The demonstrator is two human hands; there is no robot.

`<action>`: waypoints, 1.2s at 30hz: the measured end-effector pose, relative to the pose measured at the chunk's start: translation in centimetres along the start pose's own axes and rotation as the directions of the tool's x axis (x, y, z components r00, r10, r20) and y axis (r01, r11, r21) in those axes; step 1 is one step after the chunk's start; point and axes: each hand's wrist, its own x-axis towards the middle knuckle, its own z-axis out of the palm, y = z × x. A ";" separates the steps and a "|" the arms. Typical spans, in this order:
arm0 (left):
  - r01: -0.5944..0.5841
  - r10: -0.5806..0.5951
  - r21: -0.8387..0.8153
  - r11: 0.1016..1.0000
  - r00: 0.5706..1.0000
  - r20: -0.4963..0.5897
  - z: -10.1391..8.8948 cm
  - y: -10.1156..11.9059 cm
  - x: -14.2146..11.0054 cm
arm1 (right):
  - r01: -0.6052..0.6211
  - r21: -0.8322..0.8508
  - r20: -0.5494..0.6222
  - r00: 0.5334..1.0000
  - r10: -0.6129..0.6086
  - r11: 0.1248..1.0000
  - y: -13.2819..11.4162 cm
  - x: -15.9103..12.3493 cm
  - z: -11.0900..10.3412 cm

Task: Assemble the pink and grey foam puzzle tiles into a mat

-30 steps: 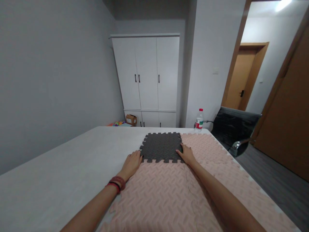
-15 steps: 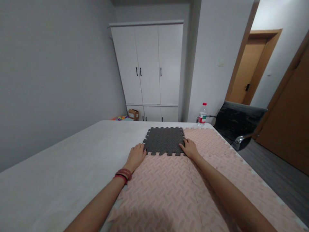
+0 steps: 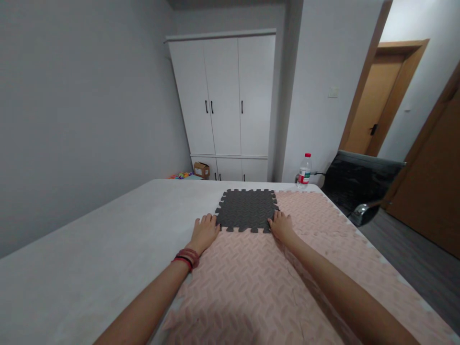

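Dark grey foam tile (image 3: pixel 247 209) is seen lying flat toward the far end of the white table (image 3: pixel 108 249), bordered by pink foam matting (image 3: pixel 240 278) along its near and right sides; whether its teeth are interlocked with the pink or laid over it cannot be made out. Its near left corner is touched by the left hand (image 3: pixel 205 234), held palm down with fingers extended forward. Its right edge, close to the near corner, is met by the right hand (image 3: pixel 282 227), fingers slightly bent. Whether the tile is pinched by either hand cannot be told. Red and dark bracelets (image 3: pixel 187 259) are worn on the left wrist. A clear bottle (image 3: pixel 304 172) with a red cap is stood upright near the table's far right corner, and a black chair (image 3: pixel 361 179) is placed beyond the right edge.
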 end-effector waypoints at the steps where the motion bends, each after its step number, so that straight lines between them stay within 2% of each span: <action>1: 0.000 0.000 -0.001 1.000 1.000 0.001 0.0 0.1 0.0 | -0.015 -0.009 0.001 1.000 0.015 1.000 -0.5 -0.1 -0.3; 5: -0.017 0.017 -0.022 1.000 1.000 0.019 0.5 0.1 0.0 | -0.025 -0.009 0.011 1.000 0.025 1.000 -1.1 -0.4 -1.2; 11: -0.060 0.068 -0.095 0.994 0.994 0.087 1.8 -0.9 0.6 | 0.145 0.079 0.024 0.989 -0.148 0.986 3.1 -1.8 -2.4; 13: -0.068 0.078 -0.114 0.991 0.992 0.095 2.1 -1.1 0.8 | 0.184 0.100 0.029 0.982 -0.188 0.978 3.7 -2.1 -2.9; 15: -0.070 0.083 -0.128 0.989 0.992 0.099 2.2 -1.2 0.9 | 0.239 0.118 0.010 0.970 -0.242 0.964 2.7 -1.8 -3.4; 18: -0.067 0.082 -0.139 0.988 0.991 0.102 2.3 -1.2 0.9 | 0.359 0.147 -0.045 0.933 -0.356 0.922 -1.0 -0.5 -3.6; 20: -0.063 0.079 -0.142 0.988 0.991 0.108 2.3 -1.1 0.9 | 0.405 0.194 -0.059 0.914 -0.401 0.894 -3.8 0.6 -3.1; 23: -0.055 0.073 -0.144 0.988 0.989 0.126 2.4 -1.1 1.0 | 0.394 0.278 -0.003 0.912 -0.409 0.876 -6.7 1.5 -1.2; 28: -0.037 0.065 -0.160 0.986 0.983 0.170 2.1 -1.1 1.2 | 0.365 0.312 0.082 0.910 -0.407 0.877 -7.4 1.8 1.3; 33: -0.022 0.069 -0.197 0.980 0.969 0.235 1.7 -1.2 1.4 | 0.353 0.339 0.139 0.898 -0.417 0.872 -7.2 2.3 1.3; 36: 0.030 0.034 -0.212 0.977 0.955 0.293 1.8 -1.0 1.9 | 0.352 0.351 0.138 0.897 -0.419 0.868 -7.3 2.2 1.1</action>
